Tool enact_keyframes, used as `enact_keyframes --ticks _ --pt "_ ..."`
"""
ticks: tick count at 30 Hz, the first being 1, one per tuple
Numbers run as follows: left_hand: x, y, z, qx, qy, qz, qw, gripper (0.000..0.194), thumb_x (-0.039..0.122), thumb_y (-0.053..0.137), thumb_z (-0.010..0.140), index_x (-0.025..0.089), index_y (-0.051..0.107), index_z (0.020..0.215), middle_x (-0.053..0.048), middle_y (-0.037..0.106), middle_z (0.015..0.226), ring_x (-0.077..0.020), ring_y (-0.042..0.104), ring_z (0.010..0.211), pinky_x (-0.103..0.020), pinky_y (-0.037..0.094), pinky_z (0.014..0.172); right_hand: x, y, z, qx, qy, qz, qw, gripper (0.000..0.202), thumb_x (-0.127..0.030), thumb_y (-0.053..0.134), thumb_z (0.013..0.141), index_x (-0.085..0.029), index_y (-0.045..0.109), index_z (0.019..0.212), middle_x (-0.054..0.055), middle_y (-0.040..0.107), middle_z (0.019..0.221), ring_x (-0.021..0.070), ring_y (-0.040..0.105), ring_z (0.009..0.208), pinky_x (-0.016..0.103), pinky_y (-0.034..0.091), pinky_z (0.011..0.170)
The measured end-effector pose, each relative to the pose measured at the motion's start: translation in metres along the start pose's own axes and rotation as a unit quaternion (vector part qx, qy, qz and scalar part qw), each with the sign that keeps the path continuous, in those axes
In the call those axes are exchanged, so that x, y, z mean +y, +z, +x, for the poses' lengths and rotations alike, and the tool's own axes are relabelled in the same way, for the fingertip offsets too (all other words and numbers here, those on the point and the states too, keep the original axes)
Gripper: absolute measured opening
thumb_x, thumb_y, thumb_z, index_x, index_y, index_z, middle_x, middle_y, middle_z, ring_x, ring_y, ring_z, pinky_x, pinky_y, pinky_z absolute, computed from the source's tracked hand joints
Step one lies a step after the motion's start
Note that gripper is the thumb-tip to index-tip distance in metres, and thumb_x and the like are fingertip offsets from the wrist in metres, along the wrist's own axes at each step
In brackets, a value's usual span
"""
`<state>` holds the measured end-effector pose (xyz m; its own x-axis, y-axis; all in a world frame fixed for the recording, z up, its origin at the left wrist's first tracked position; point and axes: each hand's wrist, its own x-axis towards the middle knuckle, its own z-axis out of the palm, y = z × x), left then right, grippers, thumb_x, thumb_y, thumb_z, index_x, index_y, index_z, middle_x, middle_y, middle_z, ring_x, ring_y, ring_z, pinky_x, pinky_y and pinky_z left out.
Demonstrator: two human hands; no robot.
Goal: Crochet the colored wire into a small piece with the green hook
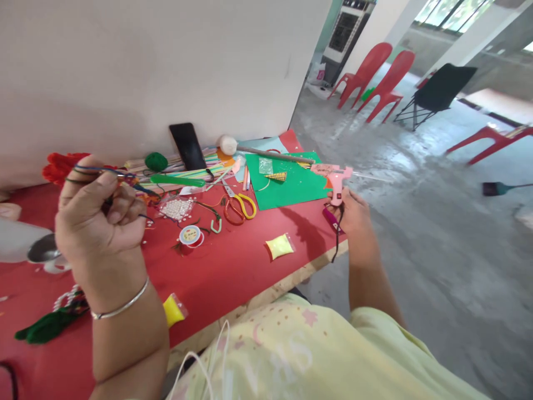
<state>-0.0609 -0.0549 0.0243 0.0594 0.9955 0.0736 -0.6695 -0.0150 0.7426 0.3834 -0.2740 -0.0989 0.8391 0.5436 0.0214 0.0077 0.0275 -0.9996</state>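
A dark green bundle lies at the left of the red table. Next along, the person's left hand is raised, fingers curled in and thumb pinching a dark cord that loops over them. Then I see a heap of white beads, a spool just in front, and scissors with red and yellow handles. A yellow packet comes next, a green sheet behind it. At the table's right end the right hand grips a pink glue gun by its handle
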Motion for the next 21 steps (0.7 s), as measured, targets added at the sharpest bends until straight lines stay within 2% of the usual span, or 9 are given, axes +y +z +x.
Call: enact_keyframes --ticks 3,7,10,13,17,21 --pt "0.001 -0.004 0.0 -0.017 0.01 0.015 1.0 0.03 -0.004 0.061 0.077 0.017 0.069 0.096 0.011 0.04 0.049 -0.0062 0.016 0.04 -0.017 0.014 0.038 0.0 0.007 -0.003 0.009 0.03 0.018 0.999 0.056 -0.075 0.087 0.074 -0.022 0.075 0.086 0.0 0.074 0.075 0.0098 0.064 0.057 0.02 0.053 0.048" --pt "0.001 -0.009 0.002 -0.027 0.018 0.011 0.999 0.033 -0.005 0.062 0.075 0.017 0.071 0.097 0.011 0.042 0.049 -0.0062 0.016 0.04 -0.017 0.013 0.038 -0.004 0.014 -0.012 -0.048 0.042 0.013 0.998 0.048 -0.059 0.098 0.069 -0.025 0.083 0.1 0.0 0.079 0.088 0.0079 0.069 0.068 0.017 0.058 0.057" --pt "0.0 -0.01 0.004 -0.019 0.019 0.015 1.0 0.034 -0.004 0.065 0.071 0.017 0.071 0.097 0.012 0.04 0.049 -0.0062 0.016 0.04 -0.018 0.013 0.037 -0.009 0.014 -0.017 -0.084 0.052 0.009 0.995 0.043 -0.051 0.096 0.074 -0.028 0.084 0.108 0.001 0.082 0.098 0.0095 0.073 0.079 0.019 0.063 0.068" --pt "-0.001 -0.01 0.006 -0.016 0.015 0.022 1.0 0.03 -0.001 0.067 0.071 0.018 0.071 0.095 0.012 0.037 0.048 -0.007 0.015 0.04 -0.019 0.012 0.036 -0.01 0.013 -0.019 -0.102 0.053 0.003 0.993 0.039 -0.044 0.093 0.077 -0.029 0.084 0.112 0.001 0.083 0.105 0.0103 0.074 0.082 0.021 0.065 0.074" --pt "-0.001 -0.008 0.005 -0.006 0.012 0.021 1.0 0.03 -0.002 0.065 0.072 0.017 0.071 0.094 0.011 0.038 0.049 -0.0065 0.016 0.038 -0.02 0.01 0.036 -0.007 0.014 -0.019 -0.097 0.051 -0.01 0.994 0.035 -0.043 0.087 0.079 -0.027 0.084 0.11 0.002 0.084 0.105 0.012 0.073 0.077 0.025 0.067 0.074" --pt "0.0 -0.005 0.001 -0.007 0.005 0.022 1.0 0.029 -0.004 0.064 0.075 0.016 0.071 0.094 0.01 0.039 0.049 -0.0065 0.018 0.039 -0.019 0.013 0.037 -0.004 0.015 -0.022 -0.146 0.081 -0.053 0.985 0.04 -0.04 0.086 0.078 -0.024 0.083 0.115 0.005 0.084 0.102 0.0164 0.077 0.081 0.029 0.067 0.073"
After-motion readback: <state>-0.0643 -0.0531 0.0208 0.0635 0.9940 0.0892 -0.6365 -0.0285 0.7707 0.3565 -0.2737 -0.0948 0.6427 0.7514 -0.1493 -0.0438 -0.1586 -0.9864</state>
